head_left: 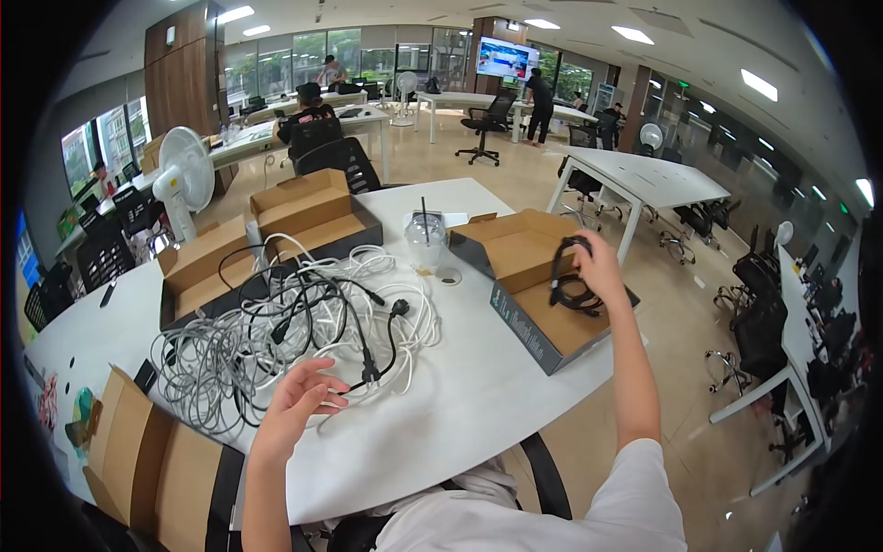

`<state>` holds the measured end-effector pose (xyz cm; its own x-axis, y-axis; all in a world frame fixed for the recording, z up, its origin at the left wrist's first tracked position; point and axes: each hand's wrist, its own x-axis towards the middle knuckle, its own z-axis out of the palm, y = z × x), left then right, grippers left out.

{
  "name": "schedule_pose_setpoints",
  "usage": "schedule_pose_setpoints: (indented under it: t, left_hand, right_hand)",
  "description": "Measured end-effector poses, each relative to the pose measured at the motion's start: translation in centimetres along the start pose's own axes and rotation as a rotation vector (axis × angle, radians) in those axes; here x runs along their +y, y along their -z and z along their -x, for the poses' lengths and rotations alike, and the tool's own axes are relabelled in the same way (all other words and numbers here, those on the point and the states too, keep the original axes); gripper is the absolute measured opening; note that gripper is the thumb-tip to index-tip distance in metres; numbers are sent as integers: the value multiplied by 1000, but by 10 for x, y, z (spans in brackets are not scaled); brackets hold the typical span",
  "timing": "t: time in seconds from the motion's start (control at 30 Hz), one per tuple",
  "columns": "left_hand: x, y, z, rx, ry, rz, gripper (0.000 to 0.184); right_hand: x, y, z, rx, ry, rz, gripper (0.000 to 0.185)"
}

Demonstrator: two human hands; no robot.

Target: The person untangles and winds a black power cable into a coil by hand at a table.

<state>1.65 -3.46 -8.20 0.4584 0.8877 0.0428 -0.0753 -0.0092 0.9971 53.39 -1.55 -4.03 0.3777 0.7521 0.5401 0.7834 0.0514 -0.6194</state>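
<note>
My right hand point(598, 264) clamps the coiled cable point(581, 299) up top, keeping loops together over the box point(524, 324); left hand point(299, 405) near black cord point(358, 386), closure unclear.

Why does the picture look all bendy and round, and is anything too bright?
Head view: the wide lens curves the table edge and leaves dark corners; ceiling lights glare white; a soft shadow falls on the tabletop near the left hand; faraway things look fuzzy.
</note>
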Motion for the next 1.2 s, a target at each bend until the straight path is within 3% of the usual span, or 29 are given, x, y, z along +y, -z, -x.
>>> schedule_pose_setpoints:
  t: [0.07,0.2,0.23,0.3,0.43,0.53,0.63,0.7,0.77,0.83,0.9,1.03,1.2]
  left_hand:
    - [-12,11,6,-11,-7,-21,28]
    - [-26,23,15,1,-51,4,22]
    - [-29,30,17,21,-75,13,22]
    - [-31,38,19,84,-117,-5,22]
    - [-24,46,25,180,-154,-3,22]
    - [-26,52,29,258,-196,3,19]
    - [-25,55,28,309,-210,3,17]
    - [-27,59,27,320,-219,3,18]
    - [-24,55,23,358,-248,-15,17]
    - [-19,46,17,401,-283,-16,16]
    - [-18,38,7,454,-342,-222,15]
    - [-25,24,-21,615,-568,-736,14]
    - [-49,33,-48,702,-603,-1152,21]
  right_hand:
    - [20,-6,-2,89,90,168,22]
    - [56,-43,4,44,251,697,23]
    - [53,-55,6,-56,186,746,21]
    - [72,-81,11,-118,251,764,18]
    - [66,-111,10,-681,-61,705,30]
    - [86,-125,0,-801,-29,647,38]
    - [77,-116,-5,-730,39,684,42]
    - [32,-103,1,-572,49,834,42]
    - [2,-98,6,-382,157,656,37]
    - [-42,-100,12,-371,146,516,26]
    - [-74,-114,27,-368,199,128,29]
    - [-123,-161,57,-737,175,-225,28]
    - [-170,-218,90,-806,300,-275,32]
